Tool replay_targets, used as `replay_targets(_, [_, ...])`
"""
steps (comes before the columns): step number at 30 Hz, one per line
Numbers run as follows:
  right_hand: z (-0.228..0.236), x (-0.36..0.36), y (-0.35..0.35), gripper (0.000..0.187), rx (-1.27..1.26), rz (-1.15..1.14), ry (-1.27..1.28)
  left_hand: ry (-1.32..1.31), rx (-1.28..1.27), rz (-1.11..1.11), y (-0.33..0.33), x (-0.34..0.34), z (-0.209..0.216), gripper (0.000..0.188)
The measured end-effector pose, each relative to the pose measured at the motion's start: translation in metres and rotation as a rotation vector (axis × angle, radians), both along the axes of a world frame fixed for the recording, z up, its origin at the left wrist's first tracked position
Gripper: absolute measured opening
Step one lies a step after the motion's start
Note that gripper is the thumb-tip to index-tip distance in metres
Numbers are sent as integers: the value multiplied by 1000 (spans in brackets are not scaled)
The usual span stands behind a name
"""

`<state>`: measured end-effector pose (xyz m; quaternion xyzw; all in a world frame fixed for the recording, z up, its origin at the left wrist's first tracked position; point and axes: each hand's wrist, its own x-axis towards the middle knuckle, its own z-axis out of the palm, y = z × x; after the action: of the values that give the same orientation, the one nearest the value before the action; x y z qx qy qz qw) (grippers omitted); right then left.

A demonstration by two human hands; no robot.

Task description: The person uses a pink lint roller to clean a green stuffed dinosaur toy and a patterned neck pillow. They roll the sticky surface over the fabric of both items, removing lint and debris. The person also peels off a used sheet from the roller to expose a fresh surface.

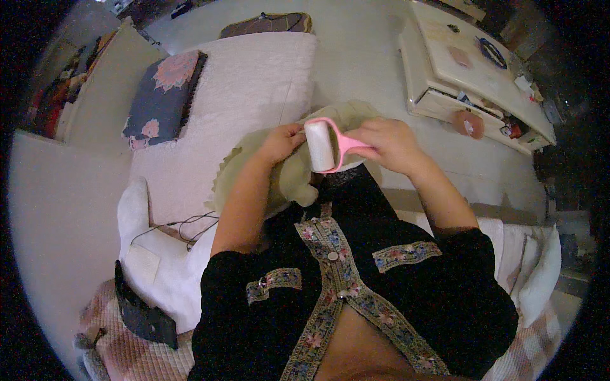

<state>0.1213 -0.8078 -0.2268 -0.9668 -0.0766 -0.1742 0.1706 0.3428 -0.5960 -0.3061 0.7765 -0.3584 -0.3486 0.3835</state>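
A lint roller [320, 147] with a white roll and a pink handle is held up in front of me. My right hand [386, 145] is closed around its handle from the right. My left hand [283, 142] has its fingers pinched at the left edge of the white roll; whether a sheet edge is between them is too small to tell. Beneath both hands, a pale green plush-looking item [295, 184] with a frilled edge lies across my lap, partly hidden by my forearms.
A light padded bench or bed [248, 82] stretches ahead, with a folded dark floral cloth [162, 95] on its left. White cushions and a thin black cable [190, 222] are at my left. At the far right stands a cream cabinet [470, 57] with an open drawer [464, 114].
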Motion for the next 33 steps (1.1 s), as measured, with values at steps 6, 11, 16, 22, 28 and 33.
replay_targets(6, [-19,-6,-40,31,36,-2,11,48,-1,62,3,9,-27,33])
replay_targets(11, [-27,-74,-98,32,-26,-316,129,179,-36,86,-5,1,-12,37])
replay_targets(16, [-33,-106,-90,35,255,-529,-80,221,-63,73,1,10,-30,37])
replay_targets(22, [-32,-51,-16,32,312,-339,-77,87,-76,40,3,5,-28,35])
replay_targets(28, [-82,-77,-73,31,302,-371,47,-51,-46,46,1,-3,-31,26])
replay_targets(33, [-98,-123,-98,34,568,-607,153,27,-152,35,3,-5,-43,33])
